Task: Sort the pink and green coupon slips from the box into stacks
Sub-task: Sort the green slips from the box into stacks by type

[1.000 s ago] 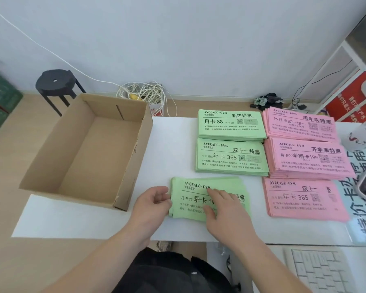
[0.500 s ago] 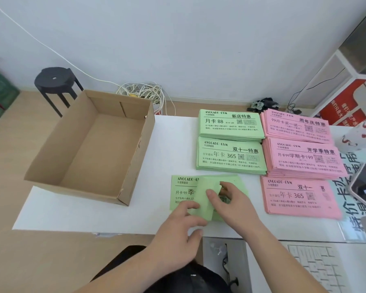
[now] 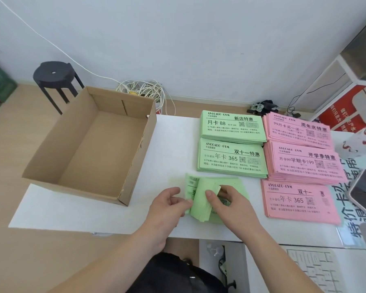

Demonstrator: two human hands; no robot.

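White table [image 3: 173, 144] against a plain wall, cardboard box [image 3: 138, 163] at left with nothing visible inside. Right of the box sit six piles in two columns: far green stack [image 3: 230, 127], middle green stack [image 3: 230, 157] and near green stack [image 3: 190, 182], then far pink stack [image 3: 298, 132], middle pink stack [image 3: 304, 163] and near pink stack [image 3: 298, 201]. A second ago the near green stack lay flat, print up, with both hands squaring its edges. Now a thick lifted bundle [image 3: 201, 206] from it is tipped up with its blank back showing, and a few slips stay flat beneath, print visible at the far-left corner. Right hand [image 3: 235, 204] grasps the bundle, thumb on the blank back, fingers curled behind its right edge. Left hand [image 3: 167, 206] has shifted to the bundle's near-left side, fingers curled, apparently pinching it. Other five stacks are unmoved. Judgement: the box is emptied and sorting is basically done, so this looks like turning or re-squaring the last green pile. Risk is slips fanning out of the tilted bundle.
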